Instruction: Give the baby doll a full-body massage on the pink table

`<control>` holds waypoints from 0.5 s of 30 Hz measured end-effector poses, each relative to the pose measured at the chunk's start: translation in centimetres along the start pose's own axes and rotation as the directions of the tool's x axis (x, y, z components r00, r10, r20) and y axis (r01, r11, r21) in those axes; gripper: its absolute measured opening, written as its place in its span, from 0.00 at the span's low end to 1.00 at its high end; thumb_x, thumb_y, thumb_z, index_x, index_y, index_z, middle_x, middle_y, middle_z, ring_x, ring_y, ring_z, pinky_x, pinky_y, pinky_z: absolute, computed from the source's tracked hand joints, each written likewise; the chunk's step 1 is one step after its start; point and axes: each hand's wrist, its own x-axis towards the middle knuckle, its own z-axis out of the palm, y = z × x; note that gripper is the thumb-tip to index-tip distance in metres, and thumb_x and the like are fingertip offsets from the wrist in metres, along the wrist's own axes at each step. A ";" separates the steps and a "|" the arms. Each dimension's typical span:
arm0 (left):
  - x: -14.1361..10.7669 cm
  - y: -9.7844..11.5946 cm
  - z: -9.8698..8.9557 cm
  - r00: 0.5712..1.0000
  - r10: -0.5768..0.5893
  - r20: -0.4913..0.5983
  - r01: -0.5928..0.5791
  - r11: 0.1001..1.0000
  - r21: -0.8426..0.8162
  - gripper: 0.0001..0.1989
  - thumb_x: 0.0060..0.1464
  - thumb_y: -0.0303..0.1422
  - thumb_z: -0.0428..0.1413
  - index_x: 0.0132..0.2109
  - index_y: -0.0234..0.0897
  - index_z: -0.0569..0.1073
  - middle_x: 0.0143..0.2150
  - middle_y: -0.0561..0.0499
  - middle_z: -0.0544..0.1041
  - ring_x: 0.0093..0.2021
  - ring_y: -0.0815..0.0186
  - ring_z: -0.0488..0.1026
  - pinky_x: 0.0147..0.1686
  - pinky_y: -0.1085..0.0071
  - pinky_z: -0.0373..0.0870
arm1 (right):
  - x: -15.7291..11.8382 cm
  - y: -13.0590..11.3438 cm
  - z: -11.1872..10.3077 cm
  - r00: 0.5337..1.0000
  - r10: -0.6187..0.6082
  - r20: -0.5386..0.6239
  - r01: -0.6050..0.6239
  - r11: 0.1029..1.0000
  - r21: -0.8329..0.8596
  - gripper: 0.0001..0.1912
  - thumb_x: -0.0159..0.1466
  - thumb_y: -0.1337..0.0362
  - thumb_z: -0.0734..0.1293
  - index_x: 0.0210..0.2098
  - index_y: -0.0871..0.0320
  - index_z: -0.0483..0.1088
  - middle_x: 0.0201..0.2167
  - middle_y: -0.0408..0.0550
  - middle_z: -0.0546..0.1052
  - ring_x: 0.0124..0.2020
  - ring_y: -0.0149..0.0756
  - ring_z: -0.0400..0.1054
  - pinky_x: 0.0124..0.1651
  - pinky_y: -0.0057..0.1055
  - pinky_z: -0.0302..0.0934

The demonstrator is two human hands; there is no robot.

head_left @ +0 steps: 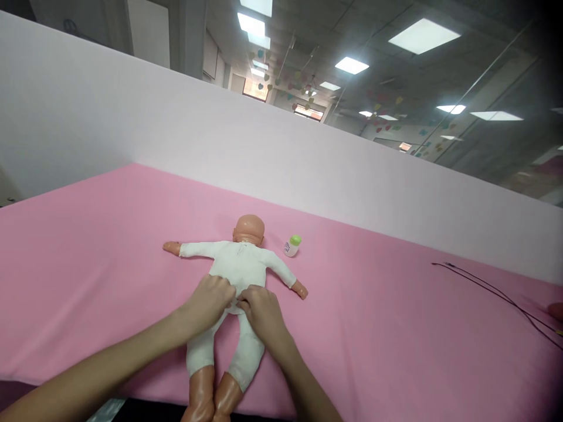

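A baby doll (pixel 240 264) with a white cloth body lies stretched out, the back of its bald head toward me. Its arms are spread and its legs point to the table's near edge. My left hand (pixel 213 299) is closed at the left of the doll's lower back. On the right side of the same spot, my right hand (pixel 260 308) is closed too, thumb and fingers pinched together. Both seem to grip the doll's cloth; the fingertips are partly hidden. Right of the doll's head stands a small white bottle (pixel 291 246) with a green cap.
Pink cloth (pixel 373 328) covers the table. A low white partition (pixel 281 152) runs along its back edge. Thin black cables (pixel 488 290) lie at the right, near a partly visible reddish thing (pixel 556 310) at the frame's edge.
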 end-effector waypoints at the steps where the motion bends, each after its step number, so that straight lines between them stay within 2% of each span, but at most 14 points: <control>1: 0.4 -0.8 -1.2 1.000 0.004 -0.008 -0.004 1.000 0.002 0.11 0.57 0.26 0.56 0.29 0.39 0.81 0.28 0.44 0.78 0.32 0.53 0.75 0.33 0.61 0.63 | 0.3 0.5 -1.0 0.999 -0.021 0.031 0.017 0.992 0.129 0.11 0.66 0.73 0.67 0.31 0.56 0.79 0.34 0.45 0.82 0.36 0.37 0.75 0.36 0.29 0.60; 3: 1.9 -2.1 -3.3 0.995 -0.033 -0.098 0.026 0.998 -0.065 0.09 0.59 0.31 0.58 0.32 0.39 0.81 0.29 0.47 0.79 0.32 0.55 0.75 0.33 0.63 0.62 | 1.3 1.5 -2.8 0.999 -0.033 0.001 0.031 0.951 0.308 0.08 0.66 0.70 0.69 0.32 0.56 0.79 0.34 0.44 0.83 0.35 0.36 0.75 0.37 0.28 0.61; 4: 2.9 -2.6 -4.1 0.983 -0.071 -0.167 0.055 0.993 -0.103 0.10 0.62 0.32 0.57 0.34 0.39 0.81 0.31 0.47 0.79 0.33 0.56 0.76 0.33 0.64 0.61 | 2.1 1.9 -3.5 0.997 -0.012 -0.073 0.036 0.942 0.334 0.08 0.66 0.69 0.68 0.34 0.56 0.80 0.35 0.44 0.83 0.37 0.37 0.76 0.39 0.29 0.62; 6: 5.1 -3.2 -4.8 0.945 -0.159 -0.287 0.125 0.983 -0.131 0.11 0.65 0.32 0.53 0.38 0.37 0.80 0.36 0.46 0.81 0.37 0.57 0.77 0.34 0.65 0.61 | 3.9 2.5 -4.1 0.962 0.040 -0.270 0.042 0.956 0.290 0.08 0.68 0.69 0.66 0.40 0.58 0.79 0.41 0.47 0.83 0.43 0.39 0.75 0.46 0.31 0.63; 8: 7.2 -3.3 -4.5 0.927 -0.197 -0.318 0.170 0.979 -0.112 0.11 0.66 0.30 0.51 0.38 0.35 0.78 0.39 0.43 0.81 0.40 0.56 0.77 0.35 0.65 0.62 | 5.9 2.9 -3.7 0.923 0.044 -0.383 0.043 0.976 0.214 0.10 0.70 0.68 0.65 0.46 0.58 0.78 0.47 0.50 0.82 0.49 0.41 0.74 0.52 0.33 0.62; 10: 8.6 -3.2 -3.5 0.935 -0.215 -0.281 0.193 0.976 -0.105 0.10 0.64 0.28 0.52 0.39 0.35 0.78 0.40 0.43 0.81 0.41 0.56 0.77 0.37 0.65 0.63 | 7.6 3.0 -2.7 0.920 0.034 -0.390 0.020 0.991 0.132 0.09 0.70 0.67 0.65 0.47 0.58 0.77 0.49 0.52 0.81 0.52 0.42 0.72 0.53 0.34 0.62; 15: 9.7 -2.7 -1.1 0.945 -0.237 -0.225 0.220 0.970 -0.100 0.13 0.65 0.25 0.48 0.41 0.31 0.78 0.43 0.35 0.81 0.46 0.50 0.78 0.42 0.60 0.65 | 9.8 3.3 -0.1 0.932 0.144 -0.333 -0.182 0.979 -0.087 0.08 0.72 0.68 0.65 0.40 0.59 0.76 0.43 0.53 0.81 0.45 0.42 0.73 0.46 0.33 0.60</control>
